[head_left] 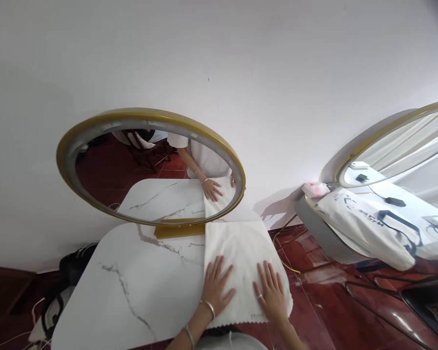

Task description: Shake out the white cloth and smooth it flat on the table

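A white cloth (237,243) with scalloped edges lies over the right end of the marble-patterned table (120,282). Its right side and front edge reach past the tabletop. My left hand (217,284) rests flat on the cloth's left part, fingers spread, bangles at the wrist. On the right part lies my right hand (270,291), palm down with fingers stretched out and a ring on one finger. Neither hand grips anything. Small faint marks show near the cloth's front edge.
An oval gold-framed mirror (149,113) stands on a gold base (178,230) at the table's back. To the right, another table holds a white tote bag (365,223), a pink tissue pack (316,189) and a second mirror (397,146). A black chair (428,306) stands lower right.
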`<state>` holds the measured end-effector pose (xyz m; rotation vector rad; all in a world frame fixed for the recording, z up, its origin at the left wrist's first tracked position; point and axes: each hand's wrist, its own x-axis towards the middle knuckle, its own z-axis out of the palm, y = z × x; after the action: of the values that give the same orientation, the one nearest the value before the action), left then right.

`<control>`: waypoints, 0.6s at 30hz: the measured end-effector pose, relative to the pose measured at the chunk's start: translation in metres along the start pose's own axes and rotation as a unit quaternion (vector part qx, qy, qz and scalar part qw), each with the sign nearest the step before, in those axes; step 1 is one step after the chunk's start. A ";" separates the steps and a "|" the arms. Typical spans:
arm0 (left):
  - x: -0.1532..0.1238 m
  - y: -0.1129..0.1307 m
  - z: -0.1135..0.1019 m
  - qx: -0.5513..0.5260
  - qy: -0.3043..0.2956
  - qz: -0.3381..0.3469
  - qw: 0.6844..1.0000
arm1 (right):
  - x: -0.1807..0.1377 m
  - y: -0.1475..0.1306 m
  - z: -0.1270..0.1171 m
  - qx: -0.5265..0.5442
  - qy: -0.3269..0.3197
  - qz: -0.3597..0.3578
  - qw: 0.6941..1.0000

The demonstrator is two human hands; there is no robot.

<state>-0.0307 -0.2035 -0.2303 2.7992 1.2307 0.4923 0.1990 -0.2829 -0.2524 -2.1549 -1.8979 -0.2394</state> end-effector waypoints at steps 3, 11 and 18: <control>0.028 -0.010 0.005 -0.009 -0.008 -0.007 1.000 | 0.028 0.009 0.011 -0.003 -0.008 -0.002 1.000; 0.073 -0.020 0.003 -0.028 -0.019 -0.052 0.998 | 0.087 0.017 0.018 -0.021 -0.051 0.007 0.998; 0.005 0.002 -0.008 -0.027 -0.007 -0.039 0.999 | 0.022 0.008 0.006 0.001 -0.034 -0.036 0.999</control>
<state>-0.0286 -0.2019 -0.2211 2.6940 1.2982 0.4920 0.2099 -0.2616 -0.2523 -2.1202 -2.0148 -0.1796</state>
